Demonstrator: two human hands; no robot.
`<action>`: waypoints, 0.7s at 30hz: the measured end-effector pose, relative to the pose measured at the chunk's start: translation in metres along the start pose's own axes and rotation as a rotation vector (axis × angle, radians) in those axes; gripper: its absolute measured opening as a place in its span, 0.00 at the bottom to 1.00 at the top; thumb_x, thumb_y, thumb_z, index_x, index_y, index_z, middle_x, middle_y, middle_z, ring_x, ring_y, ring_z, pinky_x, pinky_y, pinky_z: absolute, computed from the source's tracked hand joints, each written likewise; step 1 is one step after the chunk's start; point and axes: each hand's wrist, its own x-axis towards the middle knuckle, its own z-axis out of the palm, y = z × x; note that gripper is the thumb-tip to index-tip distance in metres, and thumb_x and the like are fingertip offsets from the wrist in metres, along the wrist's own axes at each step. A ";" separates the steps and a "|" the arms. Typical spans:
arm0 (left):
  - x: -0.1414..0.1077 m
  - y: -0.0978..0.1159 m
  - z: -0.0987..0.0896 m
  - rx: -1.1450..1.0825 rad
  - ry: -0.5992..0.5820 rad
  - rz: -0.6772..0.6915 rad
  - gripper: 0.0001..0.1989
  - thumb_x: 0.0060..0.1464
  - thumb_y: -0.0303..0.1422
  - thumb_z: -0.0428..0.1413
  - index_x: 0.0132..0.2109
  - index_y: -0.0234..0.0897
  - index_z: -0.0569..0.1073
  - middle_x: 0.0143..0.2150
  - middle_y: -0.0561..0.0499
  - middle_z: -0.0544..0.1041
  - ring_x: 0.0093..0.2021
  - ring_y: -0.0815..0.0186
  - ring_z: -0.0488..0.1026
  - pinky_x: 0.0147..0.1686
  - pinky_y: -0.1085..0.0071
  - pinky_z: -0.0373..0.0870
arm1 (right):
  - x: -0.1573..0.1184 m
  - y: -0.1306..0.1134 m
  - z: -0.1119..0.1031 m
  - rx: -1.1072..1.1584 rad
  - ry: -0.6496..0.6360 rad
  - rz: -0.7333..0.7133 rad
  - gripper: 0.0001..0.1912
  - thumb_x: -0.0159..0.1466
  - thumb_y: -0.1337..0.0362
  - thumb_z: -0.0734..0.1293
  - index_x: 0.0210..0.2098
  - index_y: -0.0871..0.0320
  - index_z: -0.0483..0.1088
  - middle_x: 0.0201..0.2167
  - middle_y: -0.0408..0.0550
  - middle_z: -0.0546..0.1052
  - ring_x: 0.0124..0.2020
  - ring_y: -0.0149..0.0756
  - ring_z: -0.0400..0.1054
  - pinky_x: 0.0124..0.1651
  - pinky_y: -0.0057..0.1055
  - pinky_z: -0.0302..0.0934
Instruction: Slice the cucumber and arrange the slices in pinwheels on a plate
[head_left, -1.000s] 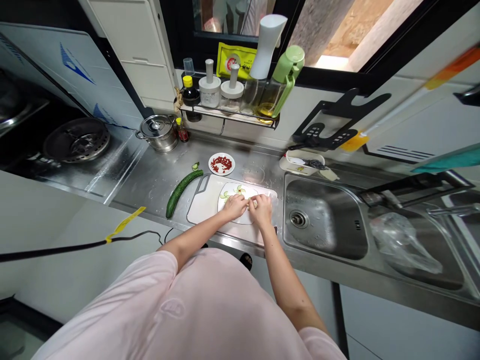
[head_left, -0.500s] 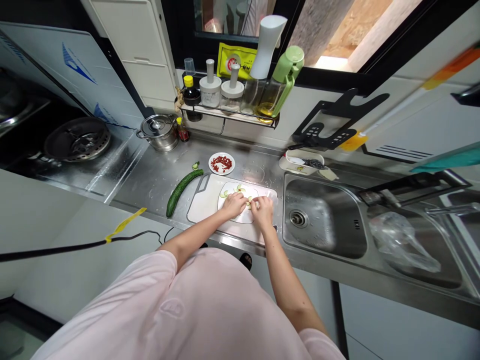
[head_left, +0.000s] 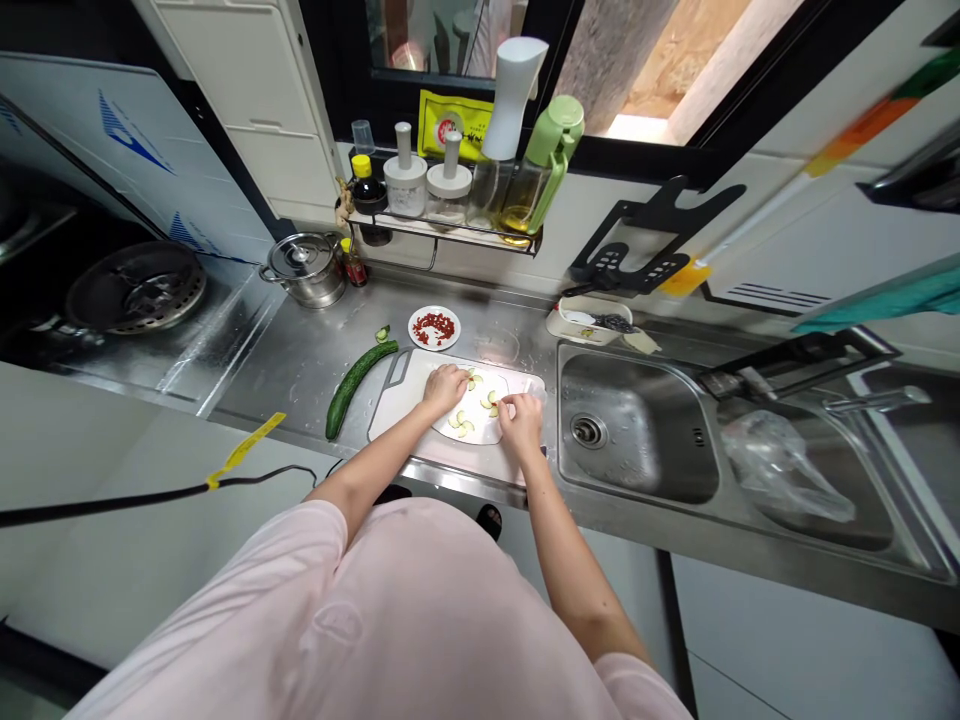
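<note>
At the bottom of the frame, nearest, is the pink shirt (head_left: 375, 620) of the person, and both arms stretch towards the centre. The right hand (head_left: 521, 415) is at the right edge of a white plate (head_left: 489, 432), its thumb and fingers brought together beside one group of pale slices (head_left: 490, 402). The left hand (head_left: 446, 387) is over the upper left part of the plate with bent fingers; both hands are small here, so I cannot tell if either one grips a piece. The plate lies on a cutting board (head_left: 390, 405) in the centre of the frame. Left of the board lies a long cucumber (head_left: 356, 390), and farther, above the board, a small dish (head_left: 412, 328) holds red pieces (head_left: 433, 326). By my judgement, the arranging is partly done: three groups of slices are laid on the plate, while the long cucumber seems mostly uncut and many red pieces are in their dish. Compared with the frame of half a second ago, the left hand has gone from the plate's middle towards its upper left, and the lower group of slices is now uncovered
</note>
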 end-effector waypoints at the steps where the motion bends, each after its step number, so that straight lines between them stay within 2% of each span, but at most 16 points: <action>1: 0.003 -0.004 -0.002 0.000 0.011 -0.025 0.13 0.59 0.34 0.49 0.46 0.42 0.76 0.42 0.48 0.74 0.46 0.62 0.68 0.46 0.67 0.63 | 0.000 0.000 0.000 0.002 -0.001 -0.001 0.08 0.62 0.61 0.61 0.30 0.56 0.70 0.33 0.49 0.71 0.41 0.42 0.60 0.47 0.37 0.52; 6: 0.014 -0.020 -0.013 -0.018 0.048 -0.136 0.15 0.59 0.34 0.48 0.48 0.41 0.75 0.44 0.47 0.75 0.47 0.61 0.68 0.47 0.67 0.62 | 0.000 -0.003 -0.001 0.019 -0.009 -0.001 0.08 0.62 0.62 0.61 0.31 0.56 0.70 0.34 0.49 0.71 0.40 0.41 0.60 0.47 0.37 0.52; 14: 0.021 -0.025 -0.023 -0.014 0.068 -0.205 0.16 0.60 0.34 0.47 0.50 0.41 0.74 0.46 0.46 0.74 0.49 0.60 0.67 0.50 0.66 0.61 | 0.004 -0.020 0.004 0.059 -0.028 -0.038 0.07 0.62 0.64 0.61 0.32 0.56 0.70 0.34 0.49 0.71 0.41 0.41 0.60 0.46 0.37 0.52; 21: 0.037 -0.041 -0.032 0.049 0.079 -0.352 0.17 0.60 0.33 0.46 0.53 0.43 0.72 0.52 0.45 0.72 0.52 0.58 0.65 0.51 0.64 0.60 | 0.002 -0.015 -0.002 0.042 -0.017 -0.025 0.07 0.62 0.64 0.60 0.32 0.56 0.69 0.34 0.49 0.71 0.41 0.41 0.61 0.47 0.37 0.53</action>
